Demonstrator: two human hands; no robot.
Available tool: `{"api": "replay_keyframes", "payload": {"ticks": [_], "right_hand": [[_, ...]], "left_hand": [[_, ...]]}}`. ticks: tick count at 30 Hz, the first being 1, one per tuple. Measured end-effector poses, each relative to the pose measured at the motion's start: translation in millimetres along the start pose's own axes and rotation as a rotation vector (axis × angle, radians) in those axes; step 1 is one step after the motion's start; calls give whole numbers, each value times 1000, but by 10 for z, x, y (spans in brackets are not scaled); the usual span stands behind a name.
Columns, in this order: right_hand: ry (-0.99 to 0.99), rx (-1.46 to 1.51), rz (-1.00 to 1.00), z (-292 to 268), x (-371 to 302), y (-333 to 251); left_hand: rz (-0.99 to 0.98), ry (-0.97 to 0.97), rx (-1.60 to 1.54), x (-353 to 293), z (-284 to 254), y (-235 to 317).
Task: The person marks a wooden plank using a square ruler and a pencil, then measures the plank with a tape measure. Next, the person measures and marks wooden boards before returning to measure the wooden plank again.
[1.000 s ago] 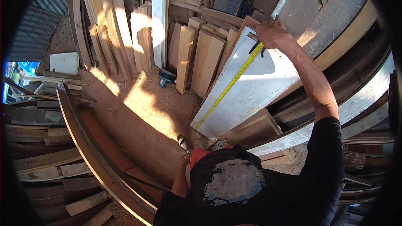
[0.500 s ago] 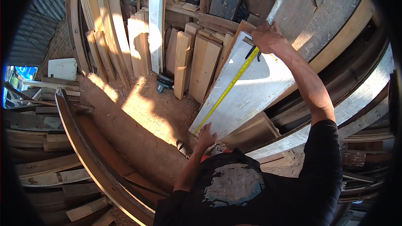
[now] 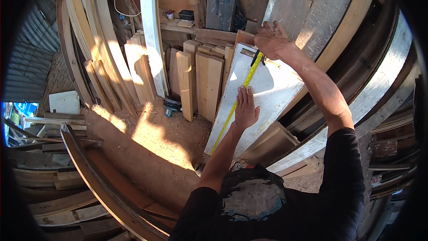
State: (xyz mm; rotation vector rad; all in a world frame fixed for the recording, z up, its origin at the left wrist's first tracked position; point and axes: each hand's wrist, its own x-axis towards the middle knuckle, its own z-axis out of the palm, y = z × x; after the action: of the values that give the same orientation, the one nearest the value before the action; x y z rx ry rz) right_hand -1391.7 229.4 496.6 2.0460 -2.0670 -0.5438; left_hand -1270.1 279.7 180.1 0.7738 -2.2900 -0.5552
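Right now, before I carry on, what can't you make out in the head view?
Yellow tape: in the head view, the left hand covers a stretch; its markings are too small to read.
Right hand: in the head view, its own back hides the palm and anything it may grip.
Tall white plank: the head view's upper edge cuts off its top.

Left hand (image 3: 246, 108) flat, right hand (image 3: 273, 41) seemingly curled.
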Motion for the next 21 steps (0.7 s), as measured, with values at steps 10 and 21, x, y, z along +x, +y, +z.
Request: {"api": "replay_keyframes", "payload": {"ticks": [10, 21], "right_hand": [[18, -121, 118, 50, -44, -54], [483, -117, 279, 461, -84, -71]], "left_hand": [[48, -90, 87, 15, 16, -102], [195, -304, 127, 185, -490, -181]]}}
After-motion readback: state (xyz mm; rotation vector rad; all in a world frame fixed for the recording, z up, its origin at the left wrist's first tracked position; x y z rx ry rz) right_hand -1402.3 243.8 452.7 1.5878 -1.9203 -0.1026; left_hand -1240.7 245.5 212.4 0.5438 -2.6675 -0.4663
